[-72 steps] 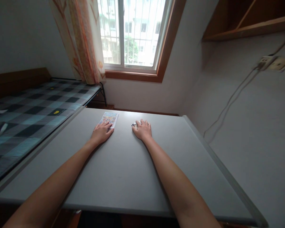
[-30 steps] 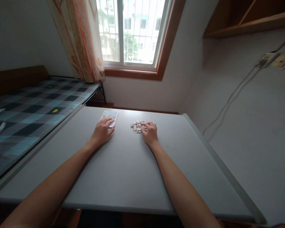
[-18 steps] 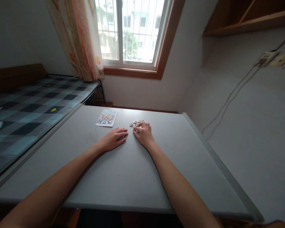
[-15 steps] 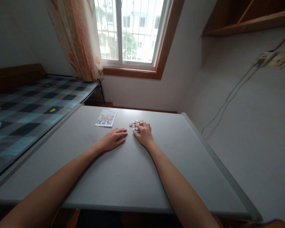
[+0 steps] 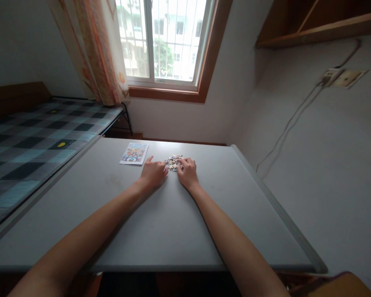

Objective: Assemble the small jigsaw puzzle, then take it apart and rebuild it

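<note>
A small heap of loose puzzle pieces (image 5: 173, 161) lies on the grey table (image 5: 160, 222) near its far edge. My left hand (image 5: 153, 172) rests palm down just left of the heap, fingers curled towards it and touching its edge. On the heap's right side my right hand (image 5: 187, 171) lies with its fingertips on the pieces. Both hands' fingers are bent over the pieces; whether either grips one I cannot make out. A colourful picture card (image 5: 134, 153) lies flat to the left of my left hand, untouched.
A bed with a checked blue and black cover (image 5: 34, 136) stands along the table's left side. A window with a patterned curtain (image 5: 95, 49) is behind the table. The wall on the right carries a socket with a cable (image 5: 336, 77) and a wooden shelf (image 5: 315, 24).
My left hand left the picture card and slid right across the table to the heap of pieces. My right hand uncovered the heap, then returned to its right side.
</note>
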Motion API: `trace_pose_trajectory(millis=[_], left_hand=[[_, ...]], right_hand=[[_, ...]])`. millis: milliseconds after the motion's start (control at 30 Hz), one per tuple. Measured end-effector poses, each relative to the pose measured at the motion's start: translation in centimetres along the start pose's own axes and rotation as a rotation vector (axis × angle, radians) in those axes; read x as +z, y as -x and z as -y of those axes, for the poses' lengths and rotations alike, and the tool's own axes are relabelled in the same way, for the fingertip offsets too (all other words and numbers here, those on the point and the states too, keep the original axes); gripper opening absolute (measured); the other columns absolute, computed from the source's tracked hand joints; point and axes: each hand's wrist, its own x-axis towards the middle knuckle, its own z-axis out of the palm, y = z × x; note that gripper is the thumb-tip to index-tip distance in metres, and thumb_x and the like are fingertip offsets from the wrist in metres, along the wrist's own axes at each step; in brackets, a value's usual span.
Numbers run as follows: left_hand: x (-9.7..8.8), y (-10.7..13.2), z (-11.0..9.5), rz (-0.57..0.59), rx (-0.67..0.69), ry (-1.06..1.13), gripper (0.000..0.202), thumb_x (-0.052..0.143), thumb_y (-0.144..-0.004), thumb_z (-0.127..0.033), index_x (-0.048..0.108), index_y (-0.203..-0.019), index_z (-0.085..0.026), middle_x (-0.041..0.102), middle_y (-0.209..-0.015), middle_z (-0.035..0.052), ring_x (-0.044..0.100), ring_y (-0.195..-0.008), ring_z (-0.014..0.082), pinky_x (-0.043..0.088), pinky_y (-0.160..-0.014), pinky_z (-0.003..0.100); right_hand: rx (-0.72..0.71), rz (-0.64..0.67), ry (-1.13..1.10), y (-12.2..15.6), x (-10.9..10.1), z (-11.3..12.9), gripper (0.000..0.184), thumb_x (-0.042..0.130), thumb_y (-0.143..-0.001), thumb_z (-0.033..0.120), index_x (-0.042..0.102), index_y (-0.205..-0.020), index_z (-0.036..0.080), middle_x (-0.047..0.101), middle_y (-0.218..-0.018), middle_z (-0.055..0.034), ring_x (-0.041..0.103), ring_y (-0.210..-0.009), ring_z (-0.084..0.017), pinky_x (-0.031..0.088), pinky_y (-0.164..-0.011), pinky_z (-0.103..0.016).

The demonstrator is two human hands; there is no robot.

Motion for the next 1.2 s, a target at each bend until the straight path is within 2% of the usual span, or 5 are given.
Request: trace_pose_trajectory(millis=[133, 233, 367, 600, 1200], left_hand=[[1.2, 0.4, -1.0, -0.136, 0.074, 0.026, 0.027, 0.042, -0.091, -0.027, 0.067, -0.101, -0.019, 0.067, -0.098, 0.0103, 0.064, -0.089, 0.0225, 0.036, -0.099, 0.042], [1.7, 0.8, -0.6, -0.156, 0.172, 0.125, 0.027, 0.046, -0.090, -0.026, 0.064, -0.110, -0.023, 0.065, -0.106, 0.0075, 0.062, -0.095, 0.0215, 0.036, -0.100, 0.042], [1.8, 1.3, -0.4, -0.182, 0.217, 0.211, 0.026, 0.049, -0.089, -0.025, 0.064, -0.110, -0.025, 0.063, -0.120, 0.0055, 0.061, -0.102, 0.0217, 0.036, -0.101, 0.043], [1.5, 1.9, -1.3, -0.173, 0.176, 0.207, 0.027, 0.050, -0.089, -0.026, 0.065, -0.111, -0.025, 0.060, -0.129, 0.0054, 0.052, -0.121, 0.0243, 0.036, -0.102, 0.044], [1.7, 1.9, -1.0, -0.139, 0.083, 0.312, 0.029, 0.050, -0.088, -0.027, 0.066, -0.113, -0.027, 0.068, -0.116, 0.0015, 0.061, -0.105, 0.0225, 0.040, -0.094, 0.041]], right_hand=[[0.018, -0.032, -0.004, 0.5, -0.2, -0.1, 0.029, 0.048, -0.086, 0.022, 0.068, -0.108, 0.020, 0.059, -0.104, -0.0087, 0.048, -0.100, -0.024, 0.038, -0.093, -0.035], [-0.043, -0.024, -0.019, 0.8, -0.1, -0.2, 0.028, 0.054, -0.084, 0.023, 0.069, -0.107, 0.021, 0.059, -0.103, -0.0086, 0.048, -0.100, -0.024, 0.039, -0.092, -0.036], [-0.140, -0.008, -0.058, 0.8, 0.3, -0.5, 0.027, 0.060, -0.081, 0.021, 0.070, -0.106, 0.021, 0.060, -0.104, -0.0084, 0.048, -0.100, -0.025, 0.041, -0.092, -0.038], [-0.237, 0.025, -0.129, 0.7, 0.7, -0.8, 0.025, 0.057, -0.084, 0.016, 0.071, -0.104, 0.021, 0.065, -0.103, -0.0065, 0.049, -0.099, -0.023, 0.043, -0.093, -0.036], [-0.236, 0.030, -0.141, 0.4, 0.5, -0.8, 0.018, 0.057, -0.086, 0.018, 0.072, -0.094, 0.022, 0.067, -0.091, -0.0053, 0.050, -0.092, -0.022, 0.042, -0.088, -0.035]])
